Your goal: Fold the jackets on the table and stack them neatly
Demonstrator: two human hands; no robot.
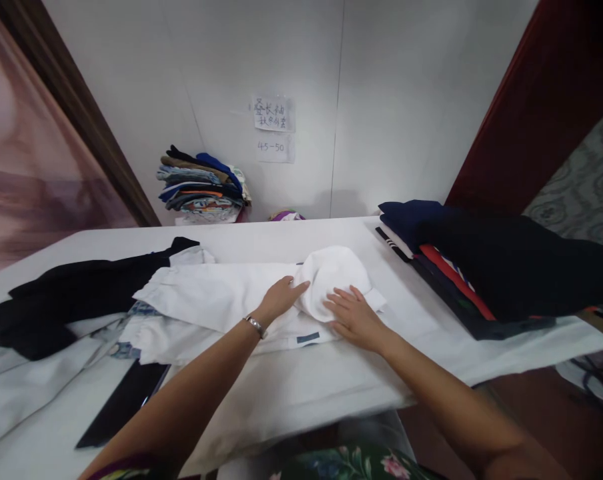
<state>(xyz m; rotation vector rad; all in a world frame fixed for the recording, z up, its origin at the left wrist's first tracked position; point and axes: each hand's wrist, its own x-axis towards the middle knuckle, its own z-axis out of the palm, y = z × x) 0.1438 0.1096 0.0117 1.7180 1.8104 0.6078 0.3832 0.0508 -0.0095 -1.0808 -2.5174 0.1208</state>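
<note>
1. Head view: from where I stand, the white garment (pixel 221 290) lies across the middle of the desk (pixel 261 240), sleeves toward the left edge, its other end bunched into a round heap.
2. The left hand (pixel 281 297) rests at the heap's left side; whether its grip has pinched any cloth I can't tell. The right hand (pixel 356 320) lies spread over the heap, fingers apart, clasping nothing.
3. Pressing that heap down unevenly could set creases, since the cloth is loose and rounded.
4. The cuffs lie against the pale blue cloth (pixel 141 310) and near the black garment (pixel 91 287); a tug to the right might drag neighbours along or twist a sleeve.
5. Toward the desk's right edge, the dark pile (pixel 521 267) looks uneven; a knock from the right arm could topple it.
</note>
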